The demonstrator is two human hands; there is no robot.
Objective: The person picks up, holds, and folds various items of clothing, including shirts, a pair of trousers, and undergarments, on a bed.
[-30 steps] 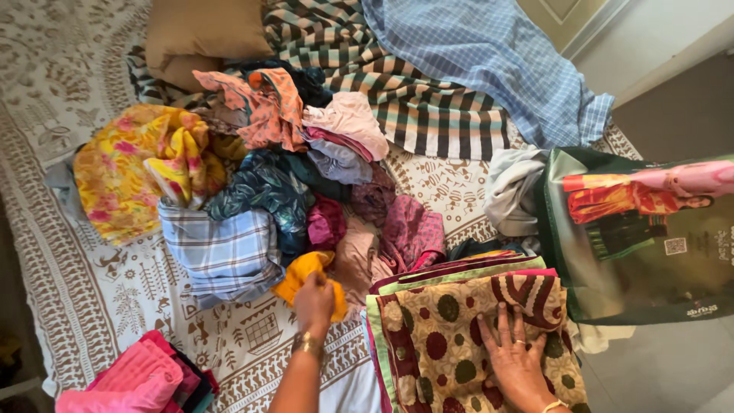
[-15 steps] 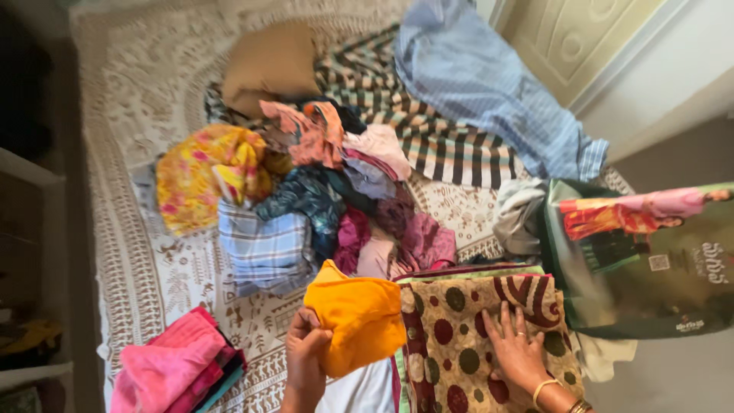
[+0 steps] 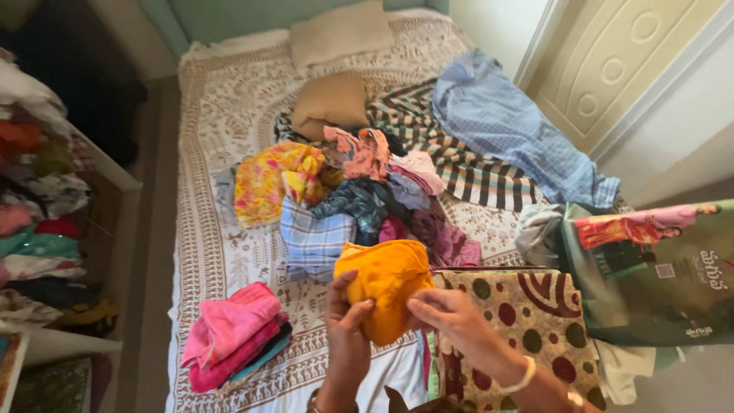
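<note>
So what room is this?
Most likely a bedroom: a bed with a patterned sheet and pillows, a pile of clothes on it, and shelves of folded clothes beside it.

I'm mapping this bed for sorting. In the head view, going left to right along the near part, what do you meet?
Pink folded stack → left hand → orange cloth held in both hands → right hand → brown spotted fabric → dark green printed bag.
</note>
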